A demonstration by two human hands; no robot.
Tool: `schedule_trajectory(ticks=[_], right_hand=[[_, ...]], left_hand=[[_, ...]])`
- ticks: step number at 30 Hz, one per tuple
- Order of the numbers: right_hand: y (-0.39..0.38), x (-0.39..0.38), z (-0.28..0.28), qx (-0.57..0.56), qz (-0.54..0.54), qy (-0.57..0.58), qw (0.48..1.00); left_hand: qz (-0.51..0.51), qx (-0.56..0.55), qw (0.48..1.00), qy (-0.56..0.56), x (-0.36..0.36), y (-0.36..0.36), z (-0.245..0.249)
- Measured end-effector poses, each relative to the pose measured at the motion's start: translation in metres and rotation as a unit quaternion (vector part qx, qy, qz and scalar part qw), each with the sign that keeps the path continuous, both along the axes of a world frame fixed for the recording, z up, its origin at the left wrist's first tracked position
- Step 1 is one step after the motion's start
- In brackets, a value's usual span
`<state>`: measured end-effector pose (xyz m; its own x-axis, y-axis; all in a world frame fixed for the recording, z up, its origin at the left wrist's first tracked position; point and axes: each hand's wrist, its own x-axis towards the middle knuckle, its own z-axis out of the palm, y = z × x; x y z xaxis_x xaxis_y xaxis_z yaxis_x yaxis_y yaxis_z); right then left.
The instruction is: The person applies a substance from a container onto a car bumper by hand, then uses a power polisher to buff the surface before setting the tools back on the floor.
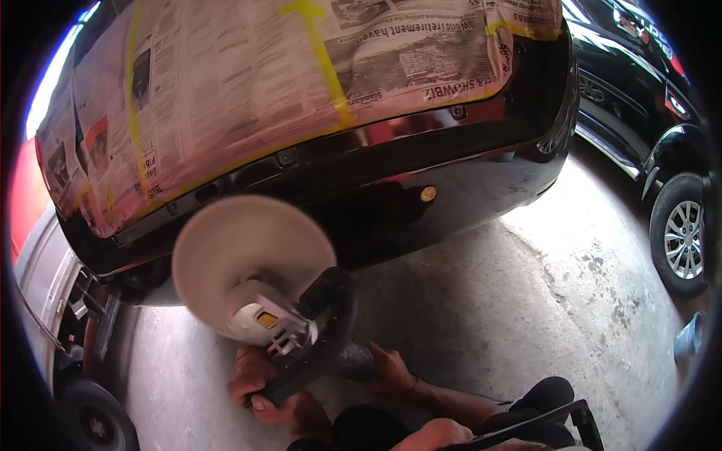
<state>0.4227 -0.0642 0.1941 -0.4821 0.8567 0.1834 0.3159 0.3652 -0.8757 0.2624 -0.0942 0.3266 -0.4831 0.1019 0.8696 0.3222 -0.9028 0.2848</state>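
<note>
A power polisher (271,319) with a large round pale pad (218,248) is held up in front of a dark car bumper (391,180). The pad looks blurred, and its upper edge overlaps the bumper in view; whether they touch is unclear. My left hand (259,383) is wrapped round the black handle at the tool's lower end. Farther right, my right hand (391,368) is closed on the rear of the tool's black body, its fingers partly hidden. Newspaper (248,83) held with yellow tape covers the car above the bumper.
A black vehicle with a silver wheel (683,237) stands at the right, near a blue container (688,336). At lower left is a dark tyre (94,421). Concrete floor (481,301) lies below. A black bar (526,427) and bare skin show at the bottom.
</note>
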Motion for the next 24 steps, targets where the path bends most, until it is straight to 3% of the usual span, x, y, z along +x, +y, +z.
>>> schedule_trajectory(ticks=[5, 7, 13, 16, 17, 18, 19, 20, 21, 22, 24], right_hand=[[0.041, 0.041, 0.038, 0.033, 0.105, -0.063, 0.992], [0.056, 0.066, 0.065, 0.036, 0.121, -0.176, 0.976], [0.065, 0.148, 0.086, 0.040, 0.128, -0.191, 0.972], [0.061, 0.182, 0.061, 0.023, 0.115, -0.147, 0.982], [0.060, 0.194, 0.051, 0.022, 0.122, -0.141, 0.982], [0.058, 0.205, 0.038, 0.024, 0.091, -0.121, 0.988], [0.056, 0.216, 0.024, 0.027, 0.061, -0.100, 0.993], [0.054, 0.225, 0.008, 0.025, 0.066, -0.093, 0.993], [0.053, 0.233, -0.008, 0.018, 0.043, -0.089, 0.995], [0.051, 0.243, -0.023, 0.010, 0.020, -0.085, 0.996], [0.044, 0.260, -0.043, -0.026, 0.006, -0.048, 0.998]], left_hand=[[0.048, 0.024, 0.996, -0.074, 0.021, 0.005, 0.002], [0.068, 0.032, 0.991, -0.115, 0.034, 0.009, -0.005], [0.204, 0.038, 0.965, -0.158, 0.068, 0.019, -0.036], [0.181, -0.039, 0.977, -0.105, 0.097, 0.014, -0.055], [0.331, -0.063, 0.940, 0.058, 0.106, 0.016, -0.059], [0.465, -0.085, 0.854, 0.219, 0.119, 0.017, -0.059], [0.470, -0.086, 0.849, 0.225, 0.135, 0.020, -0.062], [0.308, -0.099, 0.928, 0.183, 0.157, 0.026, -0.064], [0.135, -0.112, 0.975, 0.133, 0.173, 0.031, -0.066], [0.140, -0.115, 0.973, 0.141, 0.181, 0.035, -0.069], [-0.025, -0.140, 0.967, 0.210, 0.190, 0.040, -0.076]])
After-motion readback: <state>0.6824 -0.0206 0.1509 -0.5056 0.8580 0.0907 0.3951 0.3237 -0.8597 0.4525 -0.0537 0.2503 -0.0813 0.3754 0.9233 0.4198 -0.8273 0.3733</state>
